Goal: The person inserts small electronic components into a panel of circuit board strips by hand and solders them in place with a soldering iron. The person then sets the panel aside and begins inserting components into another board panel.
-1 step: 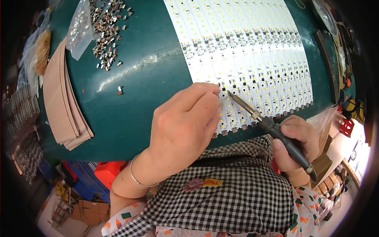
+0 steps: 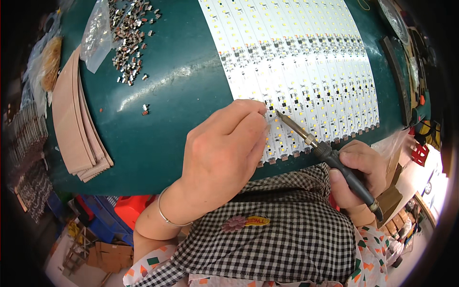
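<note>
1. Barely anything has moved since the earlier frame: your hands, the iron and the strips hold their places, which suggests the work is paused on one spot rather than passing along the row.
2. Your left hand (image 2: pixel 222 141) arches over the strips' near left corner, fingers bent and drawn together; the fingertips are partly hidden, so whether they pinch anything cannot be told.
3. Your right hand (image 2: pixel 369 165) is closed around the handle of the iron (image 2: pixel 330 155), which slants up and left.
4. Its tip points at the strips just beside your left fingertips, near a small black chip; whether metal meets board cannot be told.
5. White strips (image 2: pixel 287 67), dotted with yellow squares and black chips, lie side by side on the green table (image 2: pixel 143 167), ahead of you and to the right.
6. One loose part (image 2: pixel 145 109) sits left of your left hand; beyond it, a heap of parts (image 2: pixel 129 50) spreads beside a clear bag (image 2: pixel 95 38).
7. Farther left lie stacked brown slats (image 2: pixel 71 124); nearest your body, your checked apron (image 2: pixel 287 234) fills the foreground.
</note>
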Tool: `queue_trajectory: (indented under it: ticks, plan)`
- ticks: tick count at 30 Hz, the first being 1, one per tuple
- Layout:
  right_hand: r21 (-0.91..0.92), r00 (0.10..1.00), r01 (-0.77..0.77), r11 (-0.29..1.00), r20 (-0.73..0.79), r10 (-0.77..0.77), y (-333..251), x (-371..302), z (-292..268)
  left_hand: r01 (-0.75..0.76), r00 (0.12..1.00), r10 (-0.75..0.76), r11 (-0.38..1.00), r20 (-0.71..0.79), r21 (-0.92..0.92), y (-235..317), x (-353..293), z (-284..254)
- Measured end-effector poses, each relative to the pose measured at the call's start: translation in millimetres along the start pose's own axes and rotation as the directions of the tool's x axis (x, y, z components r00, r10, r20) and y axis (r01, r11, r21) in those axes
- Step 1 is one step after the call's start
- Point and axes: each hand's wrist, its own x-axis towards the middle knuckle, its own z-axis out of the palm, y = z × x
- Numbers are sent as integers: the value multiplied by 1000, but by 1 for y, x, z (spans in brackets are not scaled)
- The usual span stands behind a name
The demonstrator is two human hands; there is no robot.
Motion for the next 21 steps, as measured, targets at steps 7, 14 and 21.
queue_trajectory:
  ticks: [7,14,21]
  plan:
    - [-2,993,-9,1000,-116,9,9,-8,-5,114,993,-114,993,21,-42,8,1,-4]
    - [-238,782,20,971,-601,-163,61,45,-61,115,993,-113,992,38,-50,7,-5,-8]
    - [-787,869,-237,570,-434,-239,135,83,-132,-8,1000,8,996,-5,-94,6,-5,-14]
